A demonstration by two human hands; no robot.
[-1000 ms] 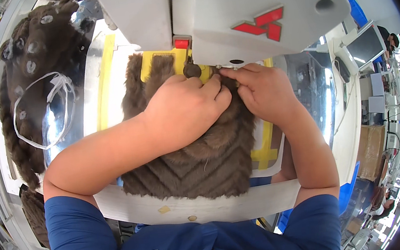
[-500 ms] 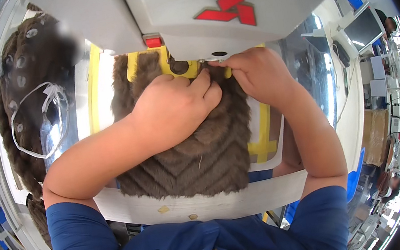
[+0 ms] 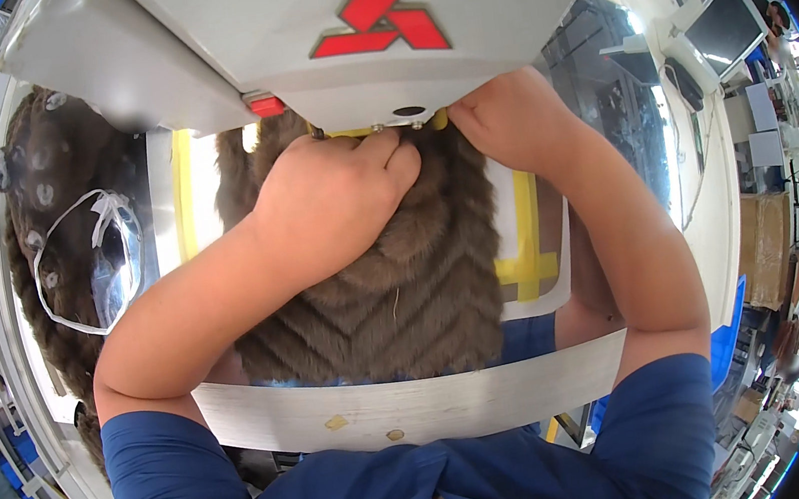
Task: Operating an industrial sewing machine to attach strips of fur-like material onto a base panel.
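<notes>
A brown fur piece [image 3: 369, 324] with a chevron pattern lies under the pale grey head [image 3: 313, 49] of what looks like an industrial sewing machine. My left hand [image 3: 337, 192] rests on the fur, its fingers curled into the pile just below the machine head. To its right, my right hand [image 3: 514, 123] is closed at the fur's upper right edge, knuckles up against the machine. The machine head hides the fingertips of both hands and the far end of the fur.
More brown fur [image 3: 53, 224] lies at left, with a white cord loop [image 3: 40, 282] on it. Yellow tape [image 3: 528, 268] marks the white work plate. A pale table edge [image 3: 411, 410] runs before my body. At far right are a monitor [image 3: 728, 24] and a cardboard box [image 3: 764, 237].
My view has shifted, so the machine head covers more of the fur's far end and the yellow part there. My right hand's stretched index finger is now curled in.
</notes>
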